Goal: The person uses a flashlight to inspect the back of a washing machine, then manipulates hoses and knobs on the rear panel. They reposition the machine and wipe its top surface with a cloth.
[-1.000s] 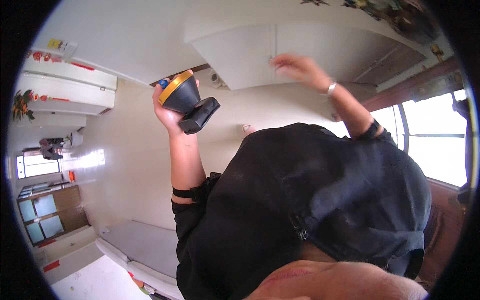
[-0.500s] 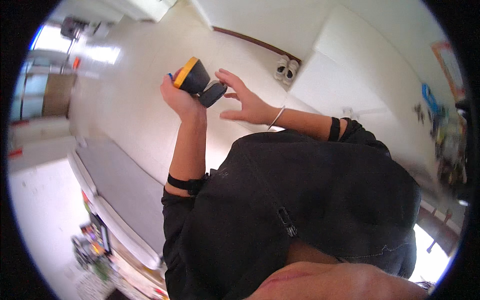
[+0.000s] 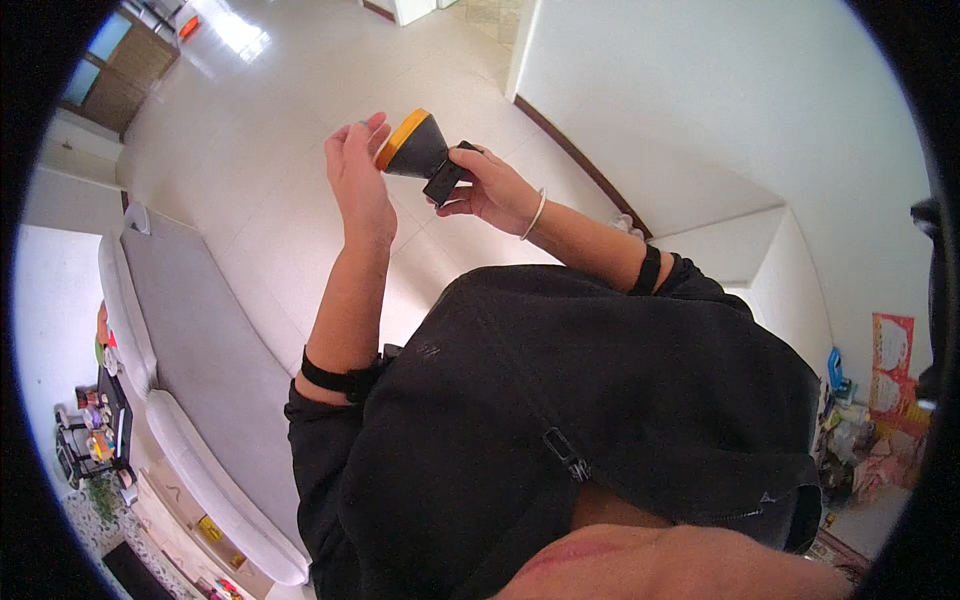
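In front of my chest is a lamp (image 3: 418,147), with a black cone-shaped head, a wide yellow rim and a small black block at its back. My right hand (image 3: 490,188) grips that block, thumb on top and fingers underneath. Beside the yellow rim is my left hand (image 3: 360,185), its fingers raised and apart. Whether its fingertips touch the rim is hard to tell. The lamp is tilted, its rim facing toward the left hand; the front face is turned away from view.
Pale tiled floor (image 3: 270,130) spreads below the hands. On the left runs a long grey sofa (image 3: 205,310) with white cushions. A white wall (image 3: 660,100) with dark skirting stands at right. Pale shoes (image 3: 628,225) sit by the skirting, partly hidden behind my right forearm.
My right hand, formerly apart from the lamp with spread fingers, has closed on its back block. My left hand has loosened from the lamp's head. The view has shifted.
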`<state>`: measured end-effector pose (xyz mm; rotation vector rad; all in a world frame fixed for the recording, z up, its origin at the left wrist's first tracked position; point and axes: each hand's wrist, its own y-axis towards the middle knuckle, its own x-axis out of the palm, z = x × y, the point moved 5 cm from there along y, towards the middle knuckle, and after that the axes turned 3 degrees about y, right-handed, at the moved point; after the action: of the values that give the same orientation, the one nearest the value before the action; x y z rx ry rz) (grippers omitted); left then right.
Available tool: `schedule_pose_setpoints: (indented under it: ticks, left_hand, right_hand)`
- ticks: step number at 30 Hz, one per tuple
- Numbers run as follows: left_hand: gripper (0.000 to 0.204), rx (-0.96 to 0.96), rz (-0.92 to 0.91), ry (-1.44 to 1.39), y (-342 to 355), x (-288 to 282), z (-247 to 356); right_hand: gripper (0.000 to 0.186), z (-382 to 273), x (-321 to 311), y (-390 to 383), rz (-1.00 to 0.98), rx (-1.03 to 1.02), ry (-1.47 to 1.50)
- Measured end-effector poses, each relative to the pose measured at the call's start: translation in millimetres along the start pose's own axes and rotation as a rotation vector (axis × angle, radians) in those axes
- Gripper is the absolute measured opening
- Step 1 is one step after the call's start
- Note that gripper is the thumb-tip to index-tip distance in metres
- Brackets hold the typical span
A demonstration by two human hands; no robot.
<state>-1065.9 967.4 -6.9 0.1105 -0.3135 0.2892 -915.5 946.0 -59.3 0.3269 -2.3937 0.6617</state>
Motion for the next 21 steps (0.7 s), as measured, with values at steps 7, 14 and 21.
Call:
schedule_pose_setpoints:
  ticks: [7, 14, 21]
  left_hand:
    - [0.026, -0.076, 0.041, -0.014, 139.6, -53.7, -0.3]
    - [0.026, -0.067, 0.06, -0.064, 302.9, -86.7, -23.9]
    - [0.02, -0.042, 0.127, -0.027, 499.6, -97.7, -13.5]
  right_hand:
    - [0.055, -24.2, 73.7, 133.7, -0.125, 0.002, -0.113]
    - [0.062, -63.6, 98.9, 297.9, -0.267, 0.027, -0.152]
    - [0.054, -133.5, 146.8, 487.9, -0.285, 0.041, -0.111]
